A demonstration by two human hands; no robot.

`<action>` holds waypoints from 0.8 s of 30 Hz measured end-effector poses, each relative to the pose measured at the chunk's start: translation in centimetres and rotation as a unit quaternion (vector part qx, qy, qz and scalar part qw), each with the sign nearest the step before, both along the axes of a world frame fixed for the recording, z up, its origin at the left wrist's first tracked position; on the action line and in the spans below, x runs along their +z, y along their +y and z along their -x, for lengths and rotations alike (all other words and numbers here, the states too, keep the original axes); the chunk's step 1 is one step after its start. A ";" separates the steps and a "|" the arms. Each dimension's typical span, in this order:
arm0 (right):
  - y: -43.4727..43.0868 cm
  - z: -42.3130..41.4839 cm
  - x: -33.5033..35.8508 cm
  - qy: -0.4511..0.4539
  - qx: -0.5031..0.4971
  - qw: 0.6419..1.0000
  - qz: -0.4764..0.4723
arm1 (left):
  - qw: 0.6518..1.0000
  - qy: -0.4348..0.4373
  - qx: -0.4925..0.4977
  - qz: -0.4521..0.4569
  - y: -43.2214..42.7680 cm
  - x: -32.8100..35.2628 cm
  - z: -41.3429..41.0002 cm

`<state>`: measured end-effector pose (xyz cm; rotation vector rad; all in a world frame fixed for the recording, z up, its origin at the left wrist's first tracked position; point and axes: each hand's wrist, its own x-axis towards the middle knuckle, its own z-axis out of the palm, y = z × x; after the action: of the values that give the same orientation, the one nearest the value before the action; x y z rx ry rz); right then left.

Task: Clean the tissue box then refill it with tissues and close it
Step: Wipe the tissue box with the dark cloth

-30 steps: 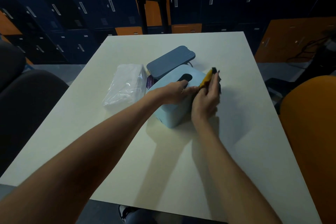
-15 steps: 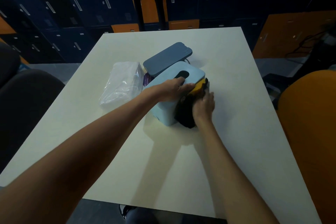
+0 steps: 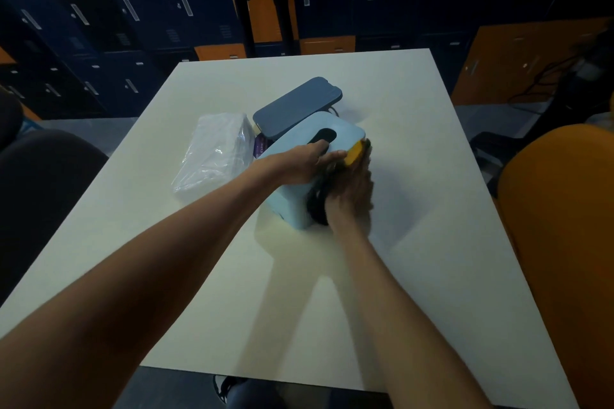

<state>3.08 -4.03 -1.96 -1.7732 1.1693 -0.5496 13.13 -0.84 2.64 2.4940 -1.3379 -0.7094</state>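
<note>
A light blue tissue box [image 3: 347,132] with a dark oval slot in its upper face stands in the middle of the white table [image 3: 422,216]. My left hand [image 3: 299,163] lies on top of it, fingertips hooked at the slot, holding it steady. My right hand [image 3: 349,196], blurred, holds a yellow and black cloth [image 3: 354,153] against the box's right side. The box's dark blue lid [image 3: 295,106] lies just behind it. A clear plastic pack of white tissues [image 3: 212,153] lies to the left.
An orange chair [image 3: 564,236] stands close at the table's right edge and a dark chair [image 3: 43,183] at the left. Blue and orange lockers [image 3: 149,16] fill the back. A small purple item [image 3: 260,147] shows between the pack and the box.
My right hand has brought the cloth from the box's upper right edge down onto its right side and is rubbing there. My left hand stays on top.
</note>
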 end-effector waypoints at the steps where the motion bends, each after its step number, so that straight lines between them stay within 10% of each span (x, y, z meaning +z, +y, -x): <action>1: -0.9 0.0 0.7 -0.012 -0.006 1.000 0.003 | 1.000 0.000 0.003 -0.003 0.1 0.1 0.1; 15: 7.5 3.9 -2.6 -0.133 0.043 0.990 -0.024 | 0.999 0.001 -0.039 -0.022 -0.1 0.9 -0.4; 24: 0.2 10.5 -0.9 -0.074 -0.153 0.976 -0.135 | 0.989 0.006 -0.078 -0.122 0.1 4.3 -1.5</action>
<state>-7.42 -3.85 -2.88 -1.3085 1.3512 -0.6565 14.65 -0.76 6.97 2.5815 -1.5398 -0.9742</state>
